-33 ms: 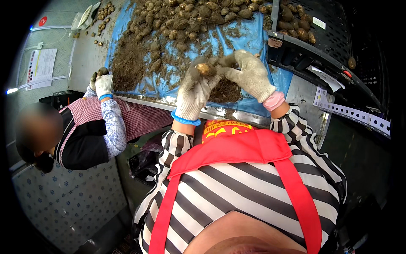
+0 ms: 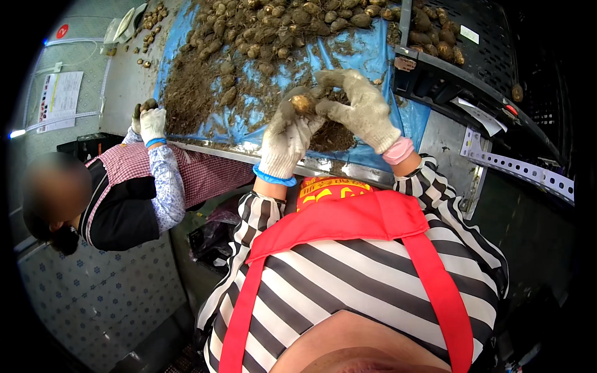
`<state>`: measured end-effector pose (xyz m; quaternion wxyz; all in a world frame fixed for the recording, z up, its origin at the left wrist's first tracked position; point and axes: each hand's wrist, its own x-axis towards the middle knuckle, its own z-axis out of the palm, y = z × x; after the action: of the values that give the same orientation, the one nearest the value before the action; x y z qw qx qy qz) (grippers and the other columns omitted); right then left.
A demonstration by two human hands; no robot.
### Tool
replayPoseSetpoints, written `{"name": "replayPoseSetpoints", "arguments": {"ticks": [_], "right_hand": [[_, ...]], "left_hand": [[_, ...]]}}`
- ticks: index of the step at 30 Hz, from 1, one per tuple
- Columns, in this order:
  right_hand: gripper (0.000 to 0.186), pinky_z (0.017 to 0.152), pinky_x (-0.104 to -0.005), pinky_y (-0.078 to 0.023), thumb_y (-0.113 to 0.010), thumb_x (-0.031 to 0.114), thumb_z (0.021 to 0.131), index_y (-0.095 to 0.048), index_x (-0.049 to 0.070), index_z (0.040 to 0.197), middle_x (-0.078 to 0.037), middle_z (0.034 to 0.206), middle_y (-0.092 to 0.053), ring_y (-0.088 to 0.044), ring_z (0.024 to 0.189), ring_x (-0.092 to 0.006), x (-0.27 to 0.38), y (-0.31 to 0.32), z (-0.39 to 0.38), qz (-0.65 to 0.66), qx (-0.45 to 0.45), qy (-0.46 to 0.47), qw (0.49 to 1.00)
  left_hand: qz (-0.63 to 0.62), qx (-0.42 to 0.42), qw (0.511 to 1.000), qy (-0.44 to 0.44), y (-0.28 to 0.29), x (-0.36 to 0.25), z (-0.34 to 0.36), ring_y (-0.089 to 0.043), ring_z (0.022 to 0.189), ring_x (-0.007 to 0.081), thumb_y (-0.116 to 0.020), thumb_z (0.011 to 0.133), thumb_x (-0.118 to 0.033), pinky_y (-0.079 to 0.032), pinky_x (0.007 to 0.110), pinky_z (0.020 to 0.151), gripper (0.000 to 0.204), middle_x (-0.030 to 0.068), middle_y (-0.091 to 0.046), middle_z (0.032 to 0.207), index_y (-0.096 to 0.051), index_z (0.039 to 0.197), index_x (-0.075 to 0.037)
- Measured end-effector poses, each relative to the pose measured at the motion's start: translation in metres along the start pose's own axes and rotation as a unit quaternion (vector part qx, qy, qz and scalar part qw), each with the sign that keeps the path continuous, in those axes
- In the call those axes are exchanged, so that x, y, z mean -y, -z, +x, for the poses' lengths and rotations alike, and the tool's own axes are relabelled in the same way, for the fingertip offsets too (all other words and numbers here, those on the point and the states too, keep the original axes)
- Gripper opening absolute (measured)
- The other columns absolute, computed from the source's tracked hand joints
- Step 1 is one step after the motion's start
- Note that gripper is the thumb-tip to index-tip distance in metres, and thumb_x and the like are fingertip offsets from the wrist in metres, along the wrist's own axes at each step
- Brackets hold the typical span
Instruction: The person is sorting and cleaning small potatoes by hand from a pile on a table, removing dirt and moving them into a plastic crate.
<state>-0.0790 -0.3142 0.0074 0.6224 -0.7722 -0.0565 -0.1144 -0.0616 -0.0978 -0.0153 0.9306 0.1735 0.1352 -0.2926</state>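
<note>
A brown taro corm (image 2: 303, 104), its pale cut-looking end showing, sits in my left hand (image 2: 287, 133), whose gloved fingers are closed round it. My right hand (image 2: 364, 110), in a dirty white knit glove, curves close to the corm's right side. Its thumb and forefinger stand apart with a gap between them; whether the thumb touches the corm I cannot tell. Below both hands, a clump of dark root fibres and soil (image 2: 333, 135) lies on the blue plastic sheet (image 2: 407, 118). Beyond them spreads a large heap of hairy taro corms (image 2: 267, 31).
A black crate (image 2: 429, 59) with taro stands at the right, beside a perforated white metal strip (image 2: 528, 166). At the left a co-worker (image 2: 140, 180) in gloves holds something dark. Small corms (image 2: 149, 40) lie on the metal table's far left, whose near edge (image 2: 217, 151) runs before me.
My right hand's fingers, blurred and nearer together before, are now spread further apart, and the hand has shifted slightly left. My left hand still holds the corm in nearly the same place.
</note>
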Motion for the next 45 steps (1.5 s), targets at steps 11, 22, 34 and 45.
{"name": "replayPoseSetpoints", "arguments": {"ticks": [11, 22, 34, 45], "right_hand": [[0.020, 0.089, -0.0399, -0.055, -0.066, 0.018, 0.092, -0.077, 0.006, 0.103, -0.016, 0.110, -0.072, -0.070, 0.099, -0.0325, -0.041, -0.027, 0.005, -0.060, -0.063, -0.098, 0.991], [0.035, 0.109, -0.0387, -0.046, -0.077, 0.025, 0.090, -0.074, 0.007, 0.120, -0.012, 0.129, -0.069, -0.058, 0.130, -0.0304, -0.021, -0.045, -0.012, -0.025, -0.069, 0.096, 0.993], [0.027, 0.072, -0.0372, -0.059, -0.071, 0.033, 0.092, -0.075, 0.007, 0.099, -0.008, 0.087, -0.072, -0.070, 0.082, -0.0275, -0.056, -0.021, 0.012, -0.230, -0.075, -0.058, 0.969], [0.024, 0.100, -0.0389, -0.052, -0.070, 0.001, 0.086, -0.073, 0.001, 0.111, -0.011, 0.116, -0.073, -0.066, 0.116, -0.0305, -0.017, -0.045, -0.004, 0.013, -0.047, 0.132, 0.990]], "left_hand": [[0.330, 0.073, 0.939, -0.067, -0.038, 0.009, -0.006, -0.055, 0.133, 0.0354, -0.072, 0.093, -0.037, -0.042, 0.055, 0.117, 0.083, 0.0241, -0.052, 0.143, -0.034, 0.154, 0.004], [-0.056, 0.116, 0.985, 0.118, 0.011, -0.004, 0.012, -0.061, 0.124, 0.0375, -0.054, 0.107, -0.025, -0.059, 0.038, 0.099, 0.053, 0.0316, -0.050, 0.142, -0.041, 0.148, 0.006], [-0.138, -0.005, 0.977, 0.161, -0.002, -0.002, 0.007, -0.056, 0.130, 0.0308, -0.052, 0.108, -0.018, -0.062, 0.028, 0.090, 0.045, 0.0277, -0.045, 0.148, -0.044, 0.150, -0.003], [-0.028, 0.017, 0.999, 0.042, 0.002, 0.009, 0.007, -0.063, 0.120, 0.0290, -0.055, 0.107, -0.022, -0.053, 0.050, 0.109, 0.038, 0.0136, -0.059, 0.131, -0.049, 0.137, 0.000]]}}
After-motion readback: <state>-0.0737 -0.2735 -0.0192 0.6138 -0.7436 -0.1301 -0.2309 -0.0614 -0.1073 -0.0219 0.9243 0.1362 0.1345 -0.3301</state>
